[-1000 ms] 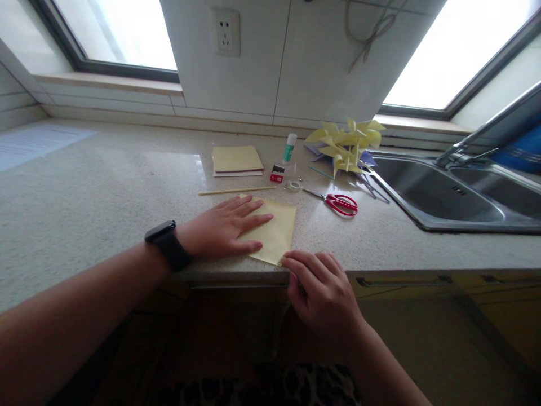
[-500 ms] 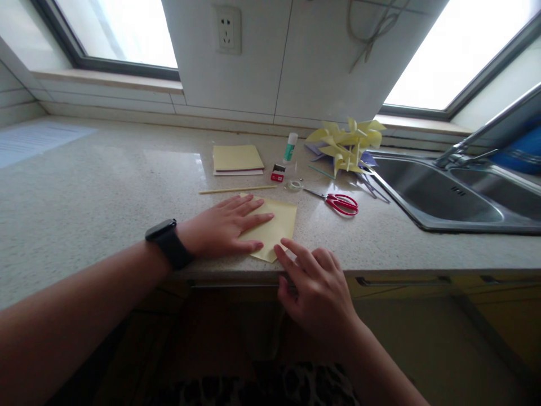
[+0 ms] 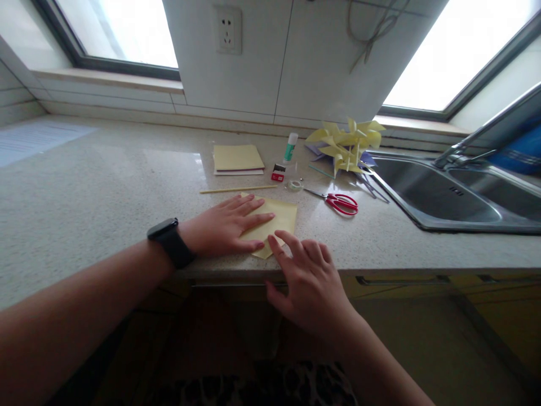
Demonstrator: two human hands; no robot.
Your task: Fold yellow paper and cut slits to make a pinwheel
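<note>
A pale yellow sheet of paper [image 3: 281, 219] lies folded near the front edge of the speckled counter [image 3: 105, 186]. My left hand [image 3: 224, 225], with a black watch on its wrist, rests flat on the sheet's left part, fingers spread. My right hand [image 3: 308, 282] reaches in from below, and its fingertips press on the near right corner of the sheet. Neither hand grips anything.
Behind the sheet lie a thin wooden stick [image 3: 236, 190], a stack of yellow paper [image 3: 237, 158], a glue stick [image 3: 289, 148], a small red item [image 3: 276, 176], a tape roll [image 3: 295, 185], red scissors [image 3: 340, 203] and yellow paper pinwheels [image 3: 349, 146]. A steel sink [image 3: 439, 197] is at right.
My right hand has moved up and left from the counter's edge onto the near corner of the sheet, fingers now extended. My left hand has stayed flat on the paper.
</note>
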